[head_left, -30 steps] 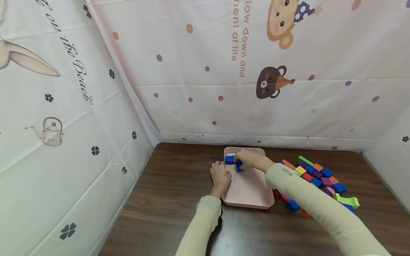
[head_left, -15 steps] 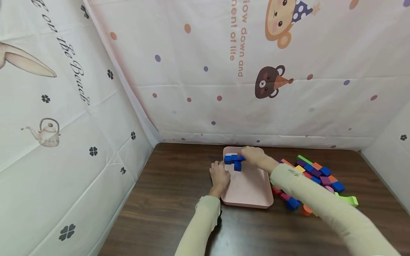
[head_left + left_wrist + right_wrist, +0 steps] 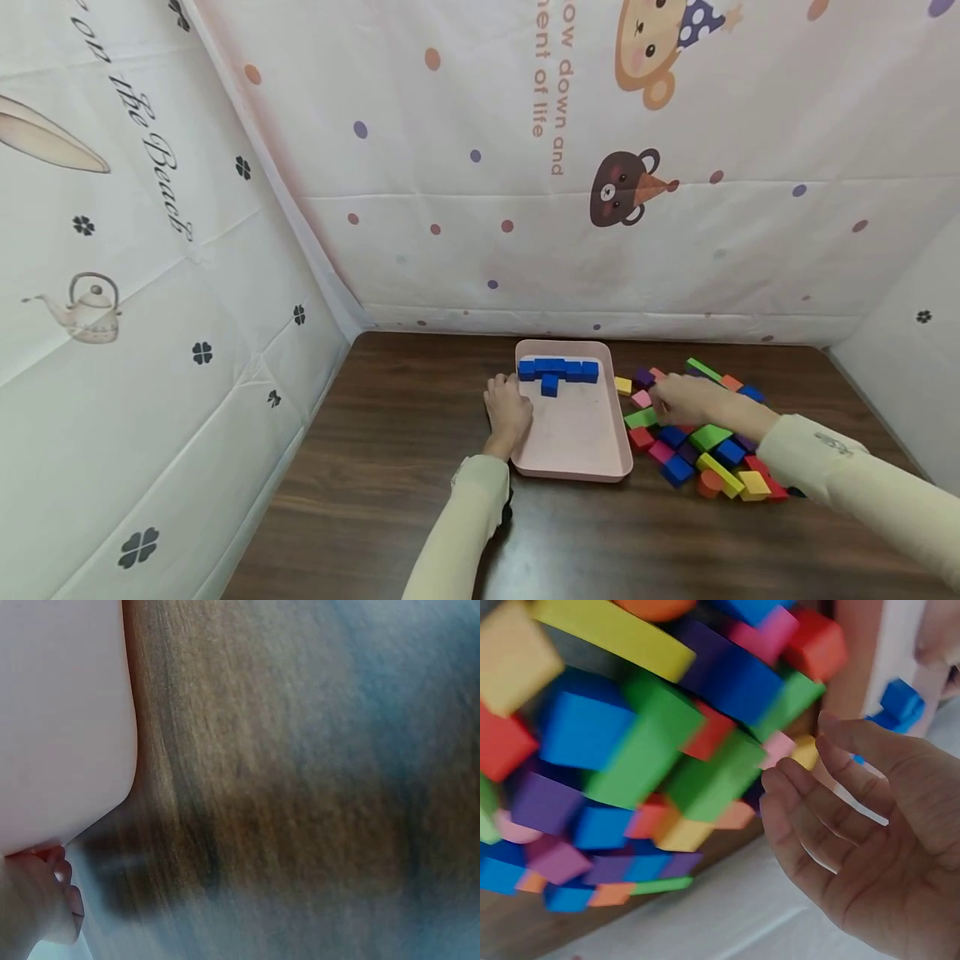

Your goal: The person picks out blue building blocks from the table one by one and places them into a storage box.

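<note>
On the wooden table stands a pink tray (image 3: 573, 442) with several blue blocks (image 3: 551, 367) lined up near its far end. One more blue block (image 3: 550, 386) sits below that row. At the tray's left wall my left hand (image 3: 508, 412) grips the edge, thumb over the rim and fingers outside; the left wrist view shows curled fingers (image 3: 67, 892) by the wall. My right hand (image 3: 690, 400) is over the pile of coloured blocks (image 3: 678, 471) right of the tray. Its fingers are loosely bent and hold nothing in the right wrist view, near a green block (image 3: 712, 776).
The pile mixes red, green, yellow, purple, orange and blue pieces, with a yellow block (image 3: 623, 386) close to the tray's right wall. Behind the table (image 3: 405, 417) hangs a printed white cloth (image 3: 450, 267), and another cloth (image 3: 172, 400) runs along the left.
My right hand has let go of the blue block, now at the right end of the row, and moved right over the pile. The left hand stays at the tray's edge.
</note>
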`<control>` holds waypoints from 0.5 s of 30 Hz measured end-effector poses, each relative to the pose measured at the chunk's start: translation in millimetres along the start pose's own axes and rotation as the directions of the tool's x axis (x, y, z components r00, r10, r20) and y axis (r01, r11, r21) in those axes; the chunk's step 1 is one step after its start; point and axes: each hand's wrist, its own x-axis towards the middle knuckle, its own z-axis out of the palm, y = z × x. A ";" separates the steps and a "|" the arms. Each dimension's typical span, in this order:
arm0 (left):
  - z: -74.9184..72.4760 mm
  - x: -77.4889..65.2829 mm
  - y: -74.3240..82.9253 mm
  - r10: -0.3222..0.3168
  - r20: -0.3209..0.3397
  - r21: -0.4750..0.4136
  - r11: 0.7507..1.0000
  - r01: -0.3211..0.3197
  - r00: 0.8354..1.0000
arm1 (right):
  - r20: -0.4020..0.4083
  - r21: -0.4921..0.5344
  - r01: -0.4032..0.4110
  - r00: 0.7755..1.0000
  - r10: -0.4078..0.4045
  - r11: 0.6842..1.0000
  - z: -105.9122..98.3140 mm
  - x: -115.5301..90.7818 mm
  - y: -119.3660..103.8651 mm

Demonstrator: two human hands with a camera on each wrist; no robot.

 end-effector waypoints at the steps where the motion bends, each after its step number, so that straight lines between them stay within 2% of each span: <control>1: 0.0 0.2 -0.2 -0.003 0.007 0.002 1.000 0.003 1.000 | 0.027 0.012 -0.015 1.000 0.015 1.000 4.2 -3.9 1.5; 4: -0.8 0.3 -0.1 -0.011 0.024 -0.002 1.000 0.011 1.000 | 0.083 0.032 -0.056 0.995 0.053 0.998 15.8 -10.3 5.0; 6: -1.8 0.3 0.5 -0.018 0.032 -0.009 1.000 0.018 0.999 | 0.092 0.029 -0.073 0.993 0.070 0.997 22.6 -11.3 6.7; 11: -3.0 -0.6 1.2 -0.018 0.029 -0.023 1.000 0.018 0.999 | 0.054 0.027 -0.057 0.997 0.056 0.998 32.6 -10.2 7.3; 15: -1.1 0.4 1.5 -0.017 0.035 -0.024 1.000 0.018 0.999 | 0.043 0.015 -0.052 0.998 0.052 0.999 30.8 -8.6 7.2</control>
